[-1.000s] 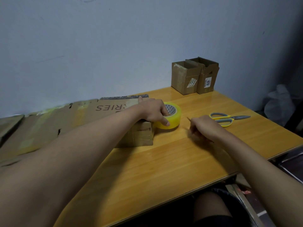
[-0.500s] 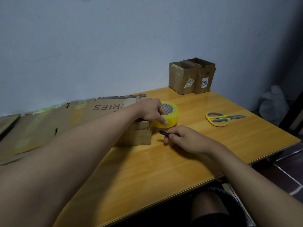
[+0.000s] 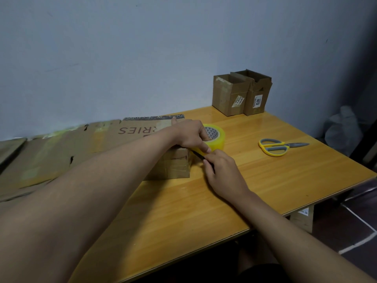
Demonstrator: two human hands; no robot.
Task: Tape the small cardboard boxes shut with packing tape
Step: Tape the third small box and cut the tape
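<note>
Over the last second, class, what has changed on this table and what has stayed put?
The right hand, gripping a thin dark tool, moved left from near the scissors to the tape roll. The left hand still holds the roll against the box; the scissors stayed.

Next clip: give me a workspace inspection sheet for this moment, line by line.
Surface: orange wooden table, its bare part showing no damage.
Job's things: yellow packing tape roll beside a taped brown cardboard box; two small open-topped cardboard boxes at the wall.
Clutter: yellow-handled scissors; flattened cardboard sheets on the left.
Hands: left hand holds the roll; right hand holds a thin dark tool at the roll.
Cables: nothing seen.
Surroundings: pale blue wall; white bag on the right.
</note>
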